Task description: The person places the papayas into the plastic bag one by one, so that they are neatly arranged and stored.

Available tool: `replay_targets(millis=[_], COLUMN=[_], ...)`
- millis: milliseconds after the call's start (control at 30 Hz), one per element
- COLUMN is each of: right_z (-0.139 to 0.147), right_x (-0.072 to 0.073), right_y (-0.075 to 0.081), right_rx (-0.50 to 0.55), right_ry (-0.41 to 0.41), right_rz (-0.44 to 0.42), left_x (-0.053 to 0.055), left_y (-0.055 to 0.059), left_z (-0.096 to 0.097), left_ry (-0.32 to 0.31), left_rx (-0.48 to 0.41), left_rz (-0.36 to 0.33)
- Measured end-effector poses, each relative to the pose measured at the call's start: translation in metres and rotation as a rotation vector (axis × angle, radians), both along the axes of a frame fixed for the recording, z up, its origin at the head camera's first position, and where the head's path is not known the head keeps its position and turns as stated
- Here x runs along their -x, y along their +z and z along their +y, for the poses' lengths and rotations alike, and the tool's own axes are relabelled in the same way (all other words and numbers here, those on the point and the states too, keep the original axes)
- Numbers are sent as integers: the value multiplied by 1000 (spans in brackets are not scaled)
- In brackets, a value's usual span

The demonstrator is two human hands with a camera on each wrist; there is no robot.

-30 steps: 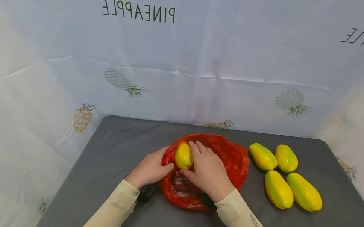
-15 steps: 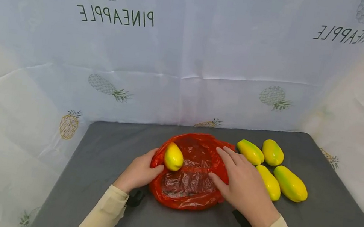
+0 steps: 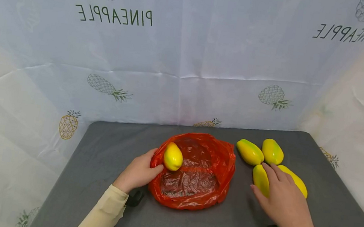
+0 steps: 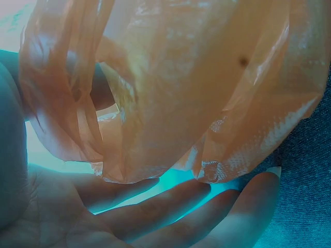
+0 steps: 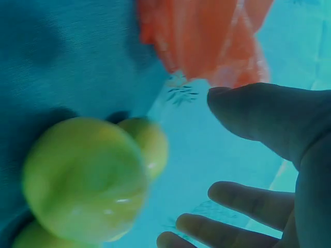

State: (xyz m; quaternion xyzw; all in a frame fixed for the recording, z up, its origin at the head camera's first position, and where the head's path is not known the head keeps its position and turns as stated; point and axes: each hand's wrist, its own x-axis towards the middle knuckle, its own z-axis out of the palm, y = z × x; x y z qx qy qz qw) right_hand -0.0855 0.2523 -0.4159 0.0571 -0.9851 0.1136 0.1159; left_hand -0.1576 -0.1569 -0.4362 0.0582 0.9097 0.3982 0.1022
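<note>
A red plastic bag point(image 3: 188, 204) lies with its mouth spread wide on the table. Inside it, against the left wall, sits one yellow-green papaya point(image 3: 173, 157). My left hand point(image 3: 138, 172) grips the bag's left rim, thumb over the edge; the left wrist view shows its fingers point(image 4: 170, 206) along the outside of the thin plastic. Over at the right, my right hand point(image 3: 284, 205) hovers with spread fingers above a papaya point(image 3: 260, 178), partly hiding it. The right wrist view shows a gap between this papaya point(image 5: 85, 178) and the fingers.
Two more papayas, one at the left point(image 3: 250, 152) and one at the back point(image 3: 272, 152), lie behind the right hand. Another papaya point(image 3: 300, 183) is partly covered by that hand. A pineapple-print cloth point(image 3: 189, 54) hangs beyond the grey table point(image 3: 120, 140).
My right hand has let go of the papaya in the bag and moved right, out over the loose papayas. My left hand keeps hold of the rim. The head view has shifted slightly.
</note>
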Motion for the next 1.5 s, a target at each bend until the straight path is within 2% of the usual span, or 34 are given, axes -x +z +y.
replay_targets(millis=[200, 400, 933, 1200, 1500], right_z=[10, 13, 17, 15, 13], right_x=[1, 1, 2, 7, 11], right_y=[-9, -14, -21, -23, -25], right_rx=[-19, -33, -41, -44, -43], right_ry=[-34, -44, -40, -47, -41], right_rz=[-78, -100, -89, -141, -137], left_x=[1, 0, 0, 0, 0], left_y=[1, 1, -1, 0, 0], left_z=[0, 2, 3, 2, 0], left_ry=[4, 5, -7, 6, 10], left_rx=[-4, 13, 22, 26, 20], left_rz=[4, 9, 22, 15, 20])
